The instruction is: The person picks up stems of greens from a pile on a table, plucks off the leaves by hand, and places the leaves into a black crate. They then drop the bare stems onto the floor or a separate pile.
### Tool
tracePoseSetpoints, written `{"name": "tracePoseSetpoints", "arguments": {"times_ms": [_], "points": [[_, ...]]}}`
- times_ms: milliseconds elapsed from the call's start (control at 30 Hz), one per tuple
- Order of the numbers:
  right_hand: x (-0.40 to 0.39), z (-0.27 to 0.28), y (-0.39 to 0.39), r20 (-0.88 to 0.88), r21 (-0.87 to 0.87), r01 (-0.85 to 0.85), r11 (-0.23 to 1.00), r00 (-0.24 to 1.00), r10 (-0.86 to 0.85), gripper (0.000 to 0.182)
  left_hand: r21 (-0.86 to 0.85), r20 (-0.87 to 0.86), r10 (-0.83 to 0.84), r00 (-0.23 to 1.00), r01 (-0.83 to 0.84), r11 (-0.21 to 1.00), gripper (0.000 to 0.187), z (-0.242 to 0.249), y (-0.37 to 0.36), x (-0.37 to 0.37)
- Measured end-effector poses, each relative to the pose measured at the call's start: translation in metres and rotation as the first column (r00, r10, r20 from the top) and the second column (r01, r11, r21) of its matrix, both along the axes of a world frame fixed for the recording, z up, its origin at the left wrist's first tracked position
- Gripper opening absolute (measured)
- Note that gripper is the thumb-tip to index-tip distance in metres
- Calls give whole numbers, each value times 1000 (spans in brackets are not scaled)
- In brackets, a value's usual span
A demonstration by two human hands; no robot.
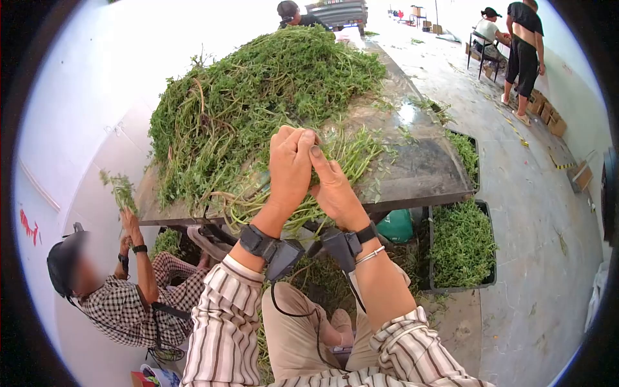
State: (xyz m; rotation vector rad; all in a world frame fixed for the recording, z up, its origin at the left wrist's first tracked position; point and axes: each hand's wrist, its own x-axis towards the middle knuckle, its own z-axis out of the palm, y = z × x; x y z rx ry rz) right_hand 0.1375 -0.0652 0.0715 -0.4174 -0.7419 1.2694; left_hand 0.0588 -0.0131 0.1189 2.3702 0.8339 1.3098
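Observation:
My left hand is closed in a fist above the table, its knuckles against my right hand's fingertips. What lies inside the fist is hidden. My right hand has its thumb up and its fingers curled behind, round a bunch of leafy green stems. The stems fan out to the right of the hand, and some ends hang below it over the table's near edge. Just behind both hands rises a large heap of leafy greens, with loose stems trailing at its front left.
The dark tabletop shows at right. Crates of greens stand on the floor beside it. A person in a checked shirt sits at left, holding a sprig. Other people are farther back. A green object lies under the table.

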Motion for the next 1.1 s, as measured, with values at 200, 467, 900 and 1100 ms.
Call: {"name": "tracePoseSetpoints", "arguments": {"times_ms": [200,467,900,1100], "points": [[-10,-15,16,-153,21,56,998,987,-52,52,50,121,10,993,-16,999,45,-5,-4,7],[-8,-13,14,-167,18,127,992,978,-123,30,91,18,-19,1000,17,996,45,-14,-15,11],[25,-14,-16,-311,-216,173,961,921,-235,17,98,-210,162,964,-144,985,55,-83,11,-36],[78,-30,-71,-323,-207,180,962,915,-241,26,220,-305,266,915,-204,954,52,-100,15,-28]]}}
